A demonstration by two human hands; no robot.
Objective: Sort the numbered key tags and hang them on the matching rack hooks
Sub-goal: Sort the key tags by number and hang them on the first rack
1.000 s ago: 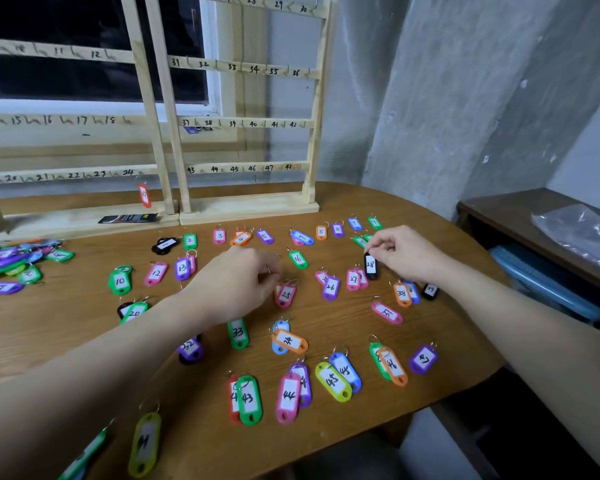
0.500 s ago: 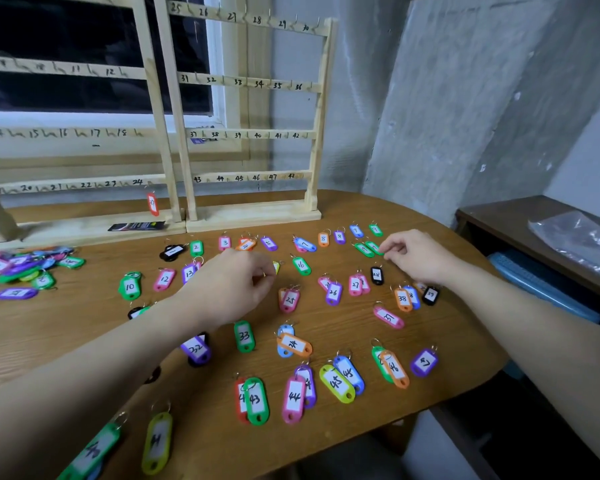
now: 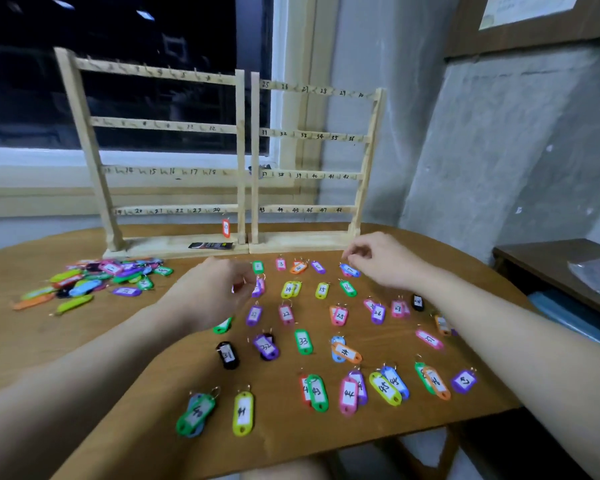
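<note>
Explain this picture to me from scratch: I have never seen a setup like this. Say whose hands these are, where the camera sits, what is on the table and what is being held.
There is no machine here: a person wears a camera on the head, looking down at their own arms. On the brown wooden table lie many coloured plastic key tags with handwritten numbers, laid out in rows, such as the green tag marked 33. An unsorted heap of tags lies on the left. Behind stand two pale wooden racks with numbered hooks; one orange tag already hangs there. The left hand pinches something small, too blurred to name. The right hand reaches over a blue tag; whether it grips it is unclear.
</note>
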